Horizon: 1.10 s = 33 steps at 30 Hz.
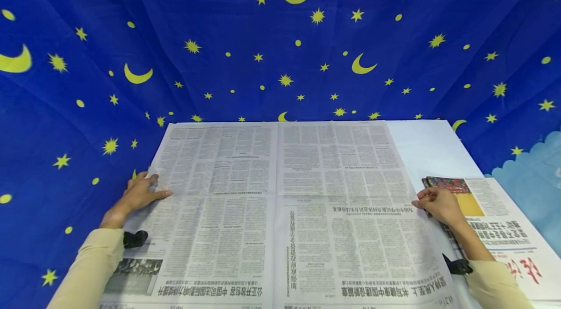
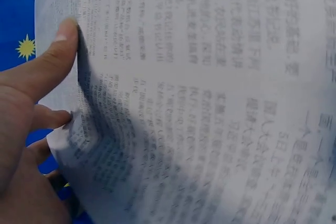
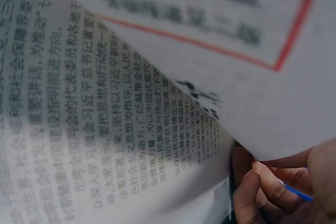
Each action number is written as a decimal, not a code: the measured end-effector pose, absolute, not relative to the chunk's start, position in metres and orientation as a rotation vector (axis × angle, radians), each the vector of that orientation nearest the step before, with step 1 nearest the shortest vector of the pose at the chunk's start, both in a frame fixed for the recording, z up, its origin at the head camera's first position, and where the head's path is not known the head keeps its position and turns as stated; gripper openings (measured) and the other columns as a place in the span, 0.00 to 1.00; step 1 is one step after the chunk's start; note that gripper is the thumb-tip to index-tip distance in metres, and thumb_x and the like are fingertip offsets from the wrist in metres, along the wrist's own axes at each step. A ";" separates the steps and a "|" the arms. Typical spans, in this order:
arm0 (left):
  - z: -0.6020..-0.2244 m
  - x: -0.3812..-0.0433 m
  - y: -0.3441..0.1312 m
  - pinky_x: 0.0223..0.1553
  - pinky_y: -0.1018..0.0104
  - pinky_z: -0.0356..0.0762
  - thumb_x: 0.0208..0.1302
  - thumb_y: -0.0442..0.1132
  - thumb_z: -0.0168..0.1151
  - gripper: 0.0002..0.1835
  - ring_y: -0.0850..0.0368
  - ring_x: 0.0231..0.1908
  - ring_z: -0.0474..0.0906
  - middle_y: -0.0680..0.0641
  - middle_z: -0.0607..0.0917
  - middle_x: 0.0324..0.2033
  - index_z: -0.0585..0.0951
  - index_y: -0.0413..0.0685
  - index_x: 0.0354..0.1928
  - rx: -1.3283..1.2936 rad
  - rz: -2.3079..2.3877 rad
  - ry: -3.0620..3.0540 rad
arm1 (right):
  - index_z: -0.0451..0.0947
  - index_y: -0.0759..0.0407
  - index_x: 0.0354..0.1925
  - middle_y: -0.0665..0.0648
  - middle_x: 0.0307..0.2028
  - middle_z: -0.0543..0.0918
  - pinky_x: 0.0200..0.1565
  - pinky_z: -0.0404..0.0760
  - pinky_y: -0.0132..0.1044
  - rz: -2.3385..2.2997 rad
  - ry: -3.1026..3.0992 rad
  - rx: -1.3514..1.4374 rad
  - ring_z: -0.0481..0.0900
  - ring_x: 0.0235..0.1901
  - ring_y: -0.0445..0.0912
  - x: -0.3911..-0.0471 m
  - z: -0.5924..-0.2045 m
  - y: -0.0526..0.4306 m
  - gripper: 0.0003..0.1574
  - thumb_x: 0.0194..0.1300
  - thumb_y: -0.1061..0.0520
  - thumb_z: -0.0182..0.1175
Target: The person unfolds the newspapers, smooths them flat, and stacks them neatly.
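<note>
A wide newspaper sheet (image 1: 245, 172) lies spread open, its centre fold running away from me in the head view. At its left edge my left hand (image 1: 139, 197) grips the paper; in the left wrist view the thumb (image 2: 62, 51) lies along the edge, which bends up beside the fingers. My right hand (image 1: 443, 207) pinches the sheet's right edge. Up close in the right wrist view, that hand's fingers (image 3: 247, 190) meet at the margin, where the paper curves and a red-lined page hangs over the printed columns.
To the right, a folded stack of newspapers (image 1: 495, 202) with a colour picture and red lettering lies partly behind my right forearm. White table surface (image 1: 431, 148) shows at the back right. A blue cloth (image 1: 245, 26) with yellow moons and stars hangs behind and at the sides.
</note>
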<state>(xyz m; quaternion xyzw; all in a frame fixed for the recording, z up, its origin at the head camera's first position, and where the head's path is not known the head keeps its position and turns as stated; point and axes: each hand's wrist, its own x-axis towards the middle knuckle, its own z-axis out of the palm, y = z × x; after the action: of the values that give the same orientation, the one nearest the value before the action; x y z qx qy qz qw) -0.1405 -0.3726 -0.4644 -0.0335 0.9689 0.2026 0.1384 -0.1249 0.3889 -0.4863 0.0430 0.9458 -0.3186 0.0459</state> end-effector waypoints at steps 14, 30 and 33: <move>-0.472 -0.138 -0.370 0.55 0.24 0.49 0.60 0.57 0.67 0.53 0.16 0.62 0.43 0.18 0.47 0.65 0.54 0.20 0.68 -0.087 0.561 2.880 | 0.77 0.75 0.41 0.62 0.25 0.85 0.19 0.73 0.34 -0.964 2.968 0.091 0.75 0.18 0.43 -0.123 -0.488 0.386 0.19 0.58 0.60 0.69; -0.473 -0.135 -0.365 0.56 0.26 0.50 0.61 0.54 0.66 0.50 0.16 0.61 0.45 0.15 0.49 0.63 0.54 0.24 0.70 -0.170 0.507 2.885 | 0.74 0.77 0.47 0.62 0.23 0.84 0.18 0.71 0.34 -0.950 3.020 0.126 0.76 0.17 0.43 -0.119 -0.490 0.383 0.26 0.55 0.62 0.70; -0.474 -0.134 -0.365 0.56 0.26 0.51 0.61 0.55 0.66 0.50 0.16 0.61 0.45 0.15 0.49 0.63 0.54 0.25 0.70 -0.192 0.498 2.887 | 0.75 0.76 0.45 0.60 0.22 0.83 0.18 0.71 0.34 -0.931 3.028 0.145 0.76 0.17 0.43 -0.117 -0.488 0.383 0.26 0.53 0.61 0.72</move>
<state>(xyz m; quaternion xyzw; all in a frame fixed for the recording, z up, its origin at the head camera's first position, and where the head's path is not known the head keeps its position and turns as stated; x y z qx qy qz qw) -0.1339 -0.3646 -0.4736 -0.0650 0.9781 0.1687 0.1028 -0.1173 0.3833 -0.4879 0.0458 0.9547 -0.2936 -0.0151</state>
